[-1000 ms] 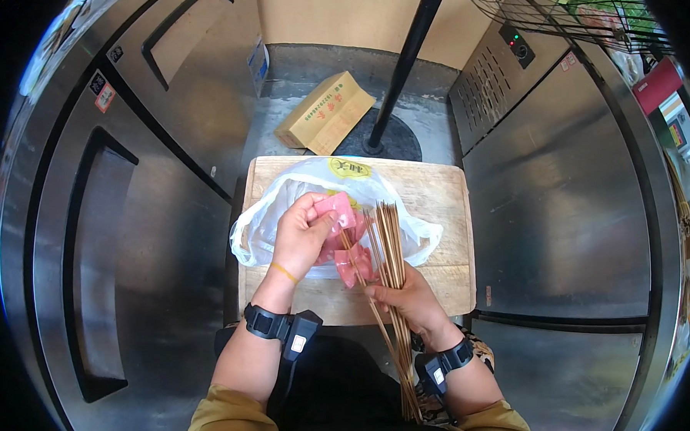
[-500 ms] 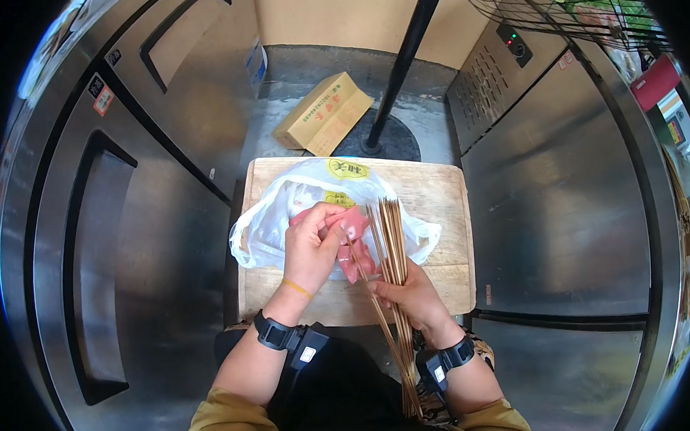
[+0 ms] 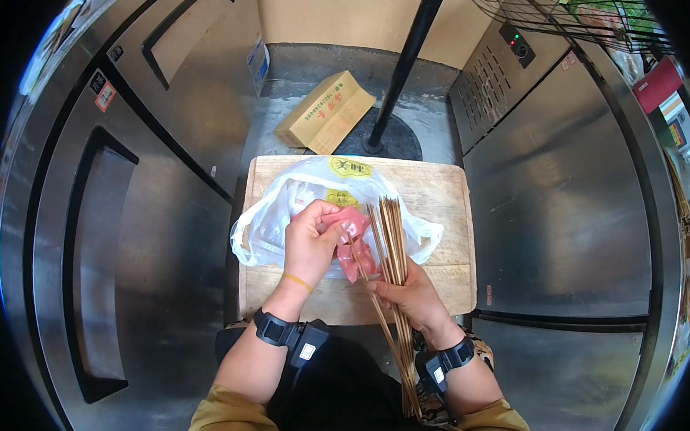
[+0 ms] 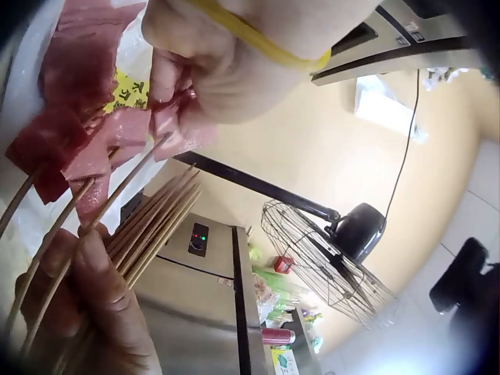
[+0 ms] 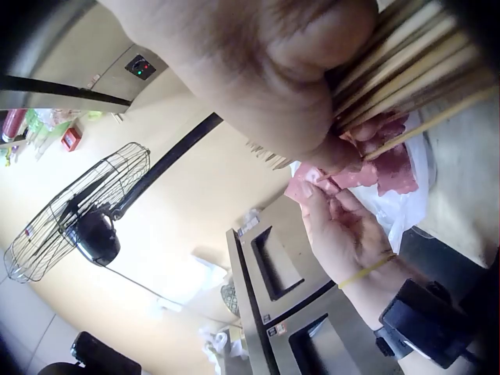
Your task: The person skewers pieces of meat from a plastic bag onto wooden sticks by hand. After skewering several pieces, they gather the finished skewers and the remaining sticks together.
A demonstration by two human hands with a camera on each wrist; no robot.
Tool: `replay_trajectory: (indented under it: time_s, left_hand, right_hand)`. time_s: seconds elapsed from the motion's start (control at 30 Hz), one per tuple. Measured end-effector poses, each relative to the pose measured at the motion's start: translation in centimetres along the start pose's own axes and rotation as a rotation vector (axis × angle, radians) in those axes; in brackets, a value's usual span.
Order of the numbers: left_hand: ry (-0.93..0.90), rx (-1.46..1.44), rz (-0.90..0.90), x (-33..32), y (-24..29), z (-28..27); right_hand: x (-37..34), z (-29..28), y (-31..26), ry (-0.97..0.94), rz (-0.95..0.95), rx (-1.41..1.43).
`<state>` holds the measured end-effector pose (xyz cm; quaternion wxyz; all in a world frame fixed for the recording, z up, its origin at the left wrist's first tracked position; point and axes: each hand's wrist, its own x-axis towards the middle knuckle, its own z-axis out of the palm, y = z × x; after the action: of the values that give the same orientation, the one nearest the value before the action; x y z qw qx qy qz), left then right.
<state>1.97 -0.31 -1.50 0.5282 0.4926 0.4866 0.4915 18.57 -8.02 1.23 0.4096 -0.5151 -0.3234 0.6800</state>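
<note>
My left hand (image 3: 306,252) pinches a thin slice of pink meat (image 3: 353,224) between thumb and fingers, at the tip of a bamboo skewer (image 4: 123,186). My right hand (image 3: 416,297) grips a thick bundle of bamboo skewers (image 3: 393,248), its thumb lying on the slanting skewer. In the left wrist view, other skewers beside it also bear folded meat (image 4: 48,152). Below the hands, a white plastic bag (image 3: 264,223) with yellow print lies spread on a wooden board (image 3: 440,200). More meat slices (image 4: 86,47) lie on the bag, partly hidden by my left hand in the head view.
Steel refrigerators (image 3: 556,206) flank the board on both sides. Beyond it, a cardboard box (image 3: 325,115) lies on the floor beside the black pole (image 3: 406,62) of a fan. The wire fan cage (image 3: 575,13) overhangs at upper right.
My left hand has brought the meat slice down and right, onto the skewer's tip beside the bundle. The right hand has stayed nearly still. Little differs over the last half second.
</note>
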Motion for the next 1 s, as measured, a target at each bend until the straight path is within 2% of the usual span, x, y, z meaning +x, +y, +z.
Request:
replay_trajectory:
  time_s: [0.27, 0.47, 0.77, 0.87, 0.97, 1.0]
  left_hand:
    - [0.033, -0.185, -0.027, 1.0, 0.6, -0.3]
    - [-0.048, -0.263, -0.086, 1.2, 1.0, -0.8]
    - [-0.188, -0.345, -0.393, 1.2, 1.7, -1.9]
    - [-0.309, -0.367, -0.435, 0.7, 3.2, -2.1]
    - [-0.359, -0.261, -0.369, 0.8, 2.3, -2.1]
    - [-0.308, -0.290, -0.352, 0.7, 2.2, -2.0]
  right_hand:
    - [0.2, 0.4, 0.4, -0.012, -0.029, -0.007]
    - [0.0, 0.6, 0.0, -0.003, -0.021, -0.027]
    - [-0.5, 0.8, -0.5, -0.018, -0.040, 0.000]
    - [-0.6, 0.8, -0.6, -0.006, -0.045, -0.004]
    - [-0.6, 0.9, -0.7, 0.007, -0.055, -0.015]
    - [-0.5, 0.8, -0.7, 0.006, -0.059, -0.019]
